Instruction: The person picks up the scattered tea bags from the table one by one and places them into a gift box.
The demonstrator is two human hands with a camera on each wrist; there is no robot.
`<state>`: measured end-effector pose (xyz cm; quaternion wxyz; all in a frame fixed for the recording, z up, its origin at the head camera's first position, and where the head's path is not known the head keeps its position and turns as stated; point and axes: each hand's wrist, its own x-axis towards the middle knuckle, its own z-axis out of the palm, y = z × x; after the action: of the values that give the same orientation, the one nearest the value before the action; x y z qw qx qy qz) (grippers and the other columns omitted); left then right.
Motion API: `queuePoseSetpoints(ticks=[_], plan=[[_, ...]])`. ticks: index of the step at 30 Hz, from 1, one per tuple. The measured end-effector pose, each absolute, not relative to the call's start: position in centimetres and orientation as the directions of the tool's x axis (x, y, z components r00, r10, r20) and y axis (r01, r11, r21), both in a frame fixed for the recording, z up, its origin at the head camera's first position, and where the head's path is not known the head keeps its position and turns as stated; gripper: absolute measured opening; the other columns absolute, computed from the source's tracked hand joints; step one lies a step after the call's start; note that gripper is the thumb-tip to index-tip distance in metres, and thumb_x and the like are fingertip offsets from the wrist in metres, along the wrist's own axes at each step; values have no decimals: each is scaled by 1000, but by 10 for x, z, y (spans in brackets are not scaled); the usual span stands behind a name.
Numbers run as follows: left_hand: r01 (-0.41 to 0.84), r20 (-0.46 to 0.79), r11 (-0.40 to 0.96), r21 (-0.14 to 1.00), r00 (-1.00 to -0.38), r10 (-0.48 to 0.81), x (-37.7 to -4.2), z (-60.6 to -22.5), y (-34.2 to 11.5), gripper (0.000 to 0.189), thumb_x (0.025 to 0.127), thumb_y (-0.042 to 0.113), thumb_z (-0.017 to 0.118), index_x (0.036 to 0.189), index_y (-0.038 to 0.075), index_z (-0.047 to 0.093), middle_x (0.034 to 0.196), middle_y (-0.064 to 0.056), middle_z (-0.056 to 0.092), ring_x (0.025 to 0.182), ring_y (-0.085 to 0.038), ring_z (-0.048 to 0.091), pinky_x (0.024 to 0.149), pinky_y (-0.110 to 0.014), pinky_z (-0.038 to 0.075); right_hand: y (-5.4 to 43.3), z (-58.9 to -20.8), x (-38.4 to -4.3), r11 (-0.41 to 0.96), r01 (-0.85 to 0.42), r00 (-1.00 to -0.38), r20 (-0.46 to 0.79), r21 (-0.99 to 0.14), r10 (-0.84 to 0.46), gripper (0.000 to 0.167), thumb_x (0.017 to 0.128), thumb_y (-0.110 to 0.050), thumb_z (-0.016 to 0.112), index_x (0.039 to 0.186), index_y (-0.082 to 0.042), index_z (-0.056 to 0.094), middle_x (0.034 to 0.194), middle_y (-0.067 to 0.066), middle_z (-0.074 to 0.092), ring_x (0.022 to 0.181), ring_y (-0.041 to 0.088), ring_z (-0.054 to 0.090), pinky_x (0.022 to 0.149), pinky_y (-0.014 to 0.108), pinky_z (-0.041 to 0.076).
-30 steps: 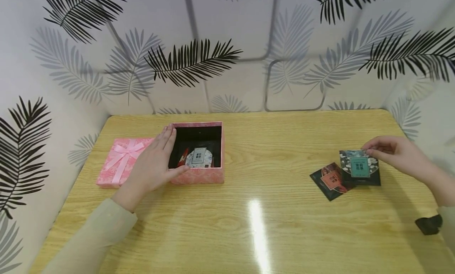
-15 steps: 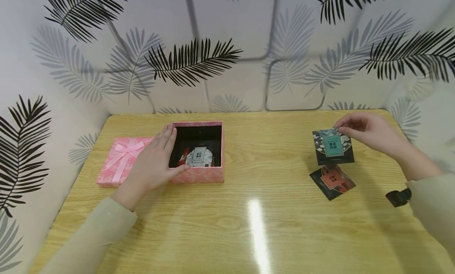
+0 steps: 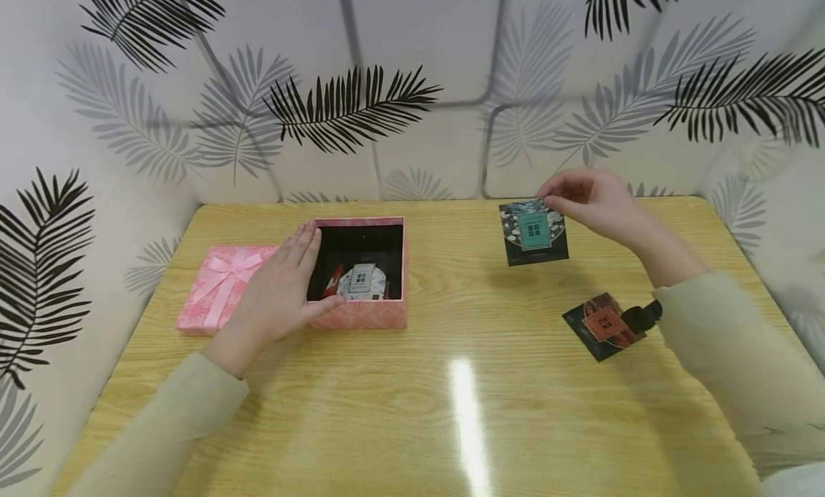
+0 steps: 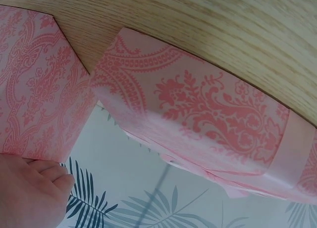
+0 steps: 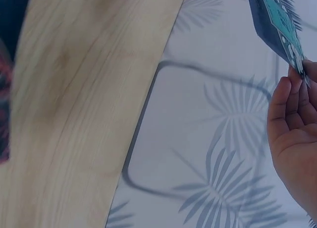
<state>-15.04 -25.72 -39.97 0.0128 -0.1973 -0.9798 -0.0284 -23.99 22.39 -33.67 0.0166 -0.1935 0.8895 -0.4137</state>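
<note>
By its top edge, a black tea sachet (image 3: pixel 534 233) with a teal label hangs pinched between the thumb and fingertips of my right hand (image 3: pixel 602 205), above the table's back part. In the right wrist view the same tea sachet (image 5: pixel 277 27) appears nearly edge-on. My left hand (image 3: pixel 280 289) rests along the left side of a pink patterned box (image 3: pixel 361 316), fingers extended and thumb over the front rim. Inside this lidless, black-lined box lies a sachet (image 3: pixel 362 280) with a white label, with something red beside it. Another tea sachet (image 3: pixel 604 326), with an orange label, lies flat at right.
The pink box lid (image 3: pixel 222 286) with a ribbon bow lies left of the box, partly behind my left hand. A wooden table (image 3: pixel 387 404) bears everything. A leaf-patterned backdrop (image 3: pixel 451 146) rises behind its back edge. A black piece (image 3: pixel 642 316) hangs at my right sleeve.
My right hand has lifted the teal-labelled tea sachet off the orange-labelled one and carried it left and toward the table's back. My left hand stays at the box.
</note>
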Motion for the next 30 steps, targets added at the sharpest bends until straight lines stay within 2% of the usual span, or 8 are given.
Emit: queuePoseSetpoints(ticks=[5,17,30], plan=[[390,38,919,54,-921,388,-151,-400,-257,114,96,67,63,167,-8,14,177,-24,12,166,-41,15,135,-52,21,194,-332,-247,531,-344,-913,144,-774,-382,16,104,-10,67,115,-1,76,89,-18,69,80,2,65,72,15,51],[395,39,917,52,-918,394,-150,-399,-257,113,96,66,63,166,-9,15,177,-25,13,166,-41,16,135,-52,22,130,-330,-262,432,-404,-876,204,-807,-437,14,104,-8,66,110,-2,77,93,-3,72,78,6,63,72,18,51],[382,32,922,66,-924,380,-151,-399,-257,113,97,67,62,167,-8,14,177,-24,11,166,-40,15,135,-52,21,71,-336,-273,295,-399,-858,240,-868,-455,14,101,-6,68,109,0,77,97,4,75,77,7,62,73,19,51]])
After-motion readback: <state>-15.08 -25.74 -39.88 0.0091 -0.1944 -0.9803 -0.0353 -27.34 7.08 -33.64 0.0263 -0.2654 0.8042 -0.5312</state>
